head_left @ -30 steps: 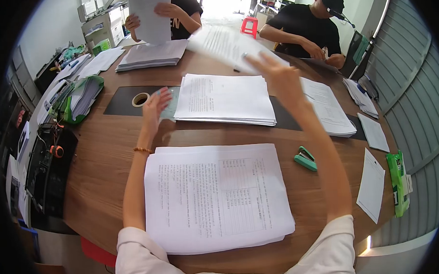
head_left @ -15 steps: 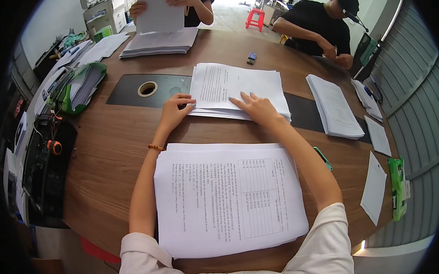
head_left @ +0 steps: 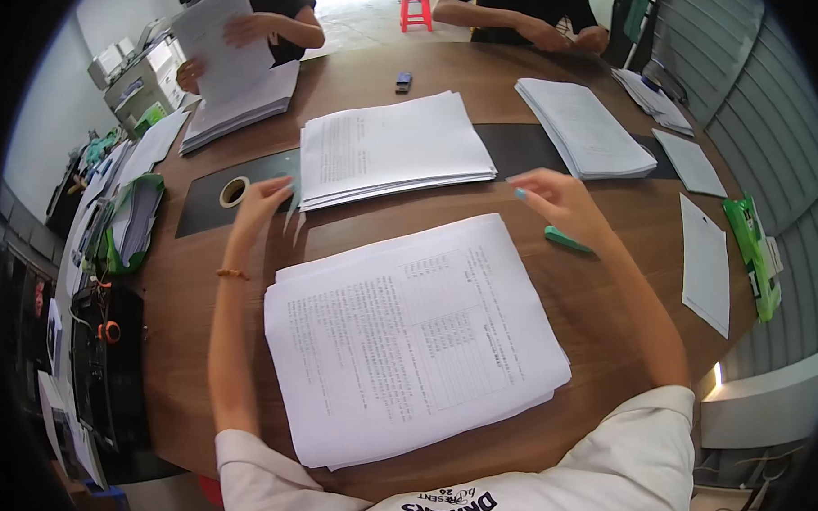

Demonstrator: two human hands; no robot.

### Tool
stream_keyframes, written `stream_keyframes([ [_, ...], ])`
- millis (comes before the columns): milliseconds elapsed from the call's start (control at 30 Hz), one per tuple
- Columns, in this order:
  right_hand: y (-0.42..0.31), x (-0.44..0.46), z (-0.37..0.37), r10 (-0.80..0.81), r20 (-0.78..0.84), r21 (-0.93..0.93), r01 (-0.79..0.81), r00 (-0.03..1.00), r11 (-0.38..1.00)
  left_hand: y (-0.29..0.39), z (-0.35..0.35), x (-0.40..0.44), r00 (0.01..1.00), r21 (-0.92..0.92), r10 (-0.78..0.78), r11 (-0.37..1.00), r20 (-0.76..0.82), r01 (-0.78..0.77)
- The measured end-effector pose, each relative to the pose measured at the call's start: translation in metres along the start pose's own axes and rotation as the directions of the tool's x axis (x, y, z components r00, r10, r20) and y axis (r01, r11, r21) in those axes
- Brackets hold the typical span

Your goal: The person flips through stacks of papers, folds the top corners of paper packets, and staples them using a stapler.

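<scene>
A far stack of printed sheets [head_left: 392, 148] lies across the dark table inlay, its edges slightly uneven. My left hand [head_left: 265, 199] is just off its left edge, fingers stretched toward it, slightly blurred and holding nothing. Beyond the stack's right corner hovers my right hand [head_left: 558, 199], loosely bent, thumb apart from the fingers, with nothing in it. Between my forearms, closest to me, is a larger stack of printed paper [head_left: 412, 345] with a table on its top sheet. A green box-cutter-like tool [head_left: 566, 239] rests beneath my right hand.
A tape roll [head_left: 235, 192] lies beside my left hand. Another paper stack [head_left: 589, 128] is at right, near a green packet [head_left: 753, 257]. Across the table, one person holds up sheets [head_left: 226, 50] over a pile; another person's hands [head_left: 568, 39] are at the far edge.
Both hands have come off the far stack and moved apart to its sides. That stack looks squarer. My view has turned, and the person at far left has tilted the raised sheets.
</scene>
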State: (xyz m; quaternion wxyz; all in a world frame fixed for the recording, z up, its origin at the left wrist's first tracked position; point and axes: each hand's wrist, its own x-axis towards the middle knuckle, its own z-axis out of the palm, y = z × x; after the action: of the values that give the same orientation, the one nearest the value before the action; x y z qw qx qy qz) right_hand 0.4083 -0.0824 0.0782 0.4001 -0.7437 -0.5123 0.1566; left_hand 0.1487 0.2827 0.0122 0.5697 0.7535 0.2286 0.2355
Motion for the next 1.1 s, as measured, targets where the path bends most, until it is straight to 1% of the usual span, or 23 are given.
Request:
stream_keyframes([
  [33,0.002,-0.019,-0.002,0.117,-0.066,0.023,-0.115,0.991,0.993,0.021,0.002,-0.001,0.998,0.230,0.013,0.973,-0.065,0.002],
  [67,0.009,-0.034,0.000,0.130,-0.074,0.028,-0.128,0.989,0.991,0.044,0.004,-0.004,0.992,0.447,0.040,0.894,-0.123,0.019],
  [133,0.020,-0.062,0.005,0.153,-0.075,0.110,-0.144,0.985,0.983,0.096,0.057,-0.030,0.971,0.444,0.239,0.868,0.018,-0.222],
  [167,0.019,-0.072,0.012,0.167,-0.071,0.115,-0.159,0.983,0.981,0.111,0.086,-0.047,0.950,0.432,0.284,0.846,0.133,-0.313],
  [200,0.015,-0.077,0.021,0.166,-0.106,0.208,-0.141,0.981,0.968,0.118,0.113,-0.065,0.913,0.409,0.328,0.819,0.244,-0.403],
  [233,0.012,-0.082,0.030,0.166,-0.142,0.299,-0.117,0.976,0.947,0.117,0.136,-0.076,0.873,0.425,0.361,0.769,0.328,-0.478],
  [267,0.012,-0.088,0.036,0.120,-0.159,0.291,-0.070,0.980,0.954,0.122,0.150,-0.090,0.851,0.430,0.340,0.750,0.400,-0.502],
  [300,0.011,-0.094,0.040,0.122,-0.161,0.293,-0.071,0.979,0.953,0.127,0.152,-0.100,0.850,0.430,0.338,0.750,0.404,-0.503],
  [367,0.008,-0.108,0.046,0.176,-0.210,0.454,-0.064,0.962,0.889,0.131,0.146,-0.113,0.897,0.418,0.320,0.801,0.303,-0.427],
  [433,0.005,-0.119,0.036,0.214,-0.166,0.524,-0.097,0.963,0.846,0.112,0.112,-0.122,0.932,0.474,0.343,0.804,0.121,-0.358],
  [467,0.005,-0.122,0.029,0.249,-0.118,0.559,-0.143,0.961,0.816,0.103,0.093,-0.133,0.972,0.439,0.233,0.876,-0.024,-0.199],
  [500,0.005,-0.125,0.024,0.282,-0.068,0.592,-0.189,0.957,0.784,0.095,0.078,-0.147,0.981,0.379,0.108,0.925,-0.164,-0.039],
  [567,0.005,-0.123,0.019,0.274,-0.024,0.561,-0.213,0.962,0.800,0.077,0.060,-0.175,0.941,0.257,0.046,0.966,-0.335,0.044],
  [600,0.005,-0.121,0.019,0.261,0.023,0.520,-0.234,0.965,0.821,0.065,0.056,-0.189,0.942,0.265,0.048,0.963,-0.332,0.044],
  [633,0.004,-0.120,0.022,0.259,0.022,0.527,-0.231,0.966,0.818,0.052,0.052,-0.203,0.922,0.157,-0.031,0.983,-0.386,0.099],
  [667,0.002,-0.119,0.028,0.227,0.000,0.472,-0.200,0.974,0.858,0.047,0.051,-0.214,0.894,0.045,-0.114,0.988,-0.433,0.148],
  [700,0.001,-0.118,0.031,0.193,-0.020,0.415,-0.167,0.981,0.894,0.051,0.057,-0.221,0.893,0.052,-0.111,0.988,-0.435,0.148],
  [767,0.002,-0.118,0.037,0.176,0.001,0.428,-0.160,0.984,0.890,0.061,0.077,-0.235,0.950,-0.258,-0.214,0.954,-0.227,0.153],
  [800,-0.002,-0.119,0.037,0.161,0.000,0.378,-0.149,0.987,0.913,0.057,0.078,-0.240,0.948,-0.257,-0.217,0.954,-0.231,0.156],
  [867,-0.006,-0.122,0.043,0.147,0.004,0.329,-0.140,0.989,0.934,0.046,0.080,-0.246,0.955,-0.105,-0.153,0.986,-0.252,0.130],
  [933,-0.005,-0.127,0.054,-0.003,-0.080,0.190,0.018,0.997,0.982,0.048,0.079,-0.246,0.958,-0.147,-0.174,0.979,-0.229,0.142],
  [1000,-0.008,-0.129,0.059,-0.007,-0.085,0.178,0.022,0.996,0.984,0.050,0.079,-0.245,0.961,-0.185,-0.192,0.970,-0.201,0.155],
  [1100,-0.009,-0.130,0.062,0.001,-0.103,0.193,0.019,0.995,0.981,0.052,0.081,-0.244,0.961,-0.116,-0.177,0.981,-0.212,0.155],
])
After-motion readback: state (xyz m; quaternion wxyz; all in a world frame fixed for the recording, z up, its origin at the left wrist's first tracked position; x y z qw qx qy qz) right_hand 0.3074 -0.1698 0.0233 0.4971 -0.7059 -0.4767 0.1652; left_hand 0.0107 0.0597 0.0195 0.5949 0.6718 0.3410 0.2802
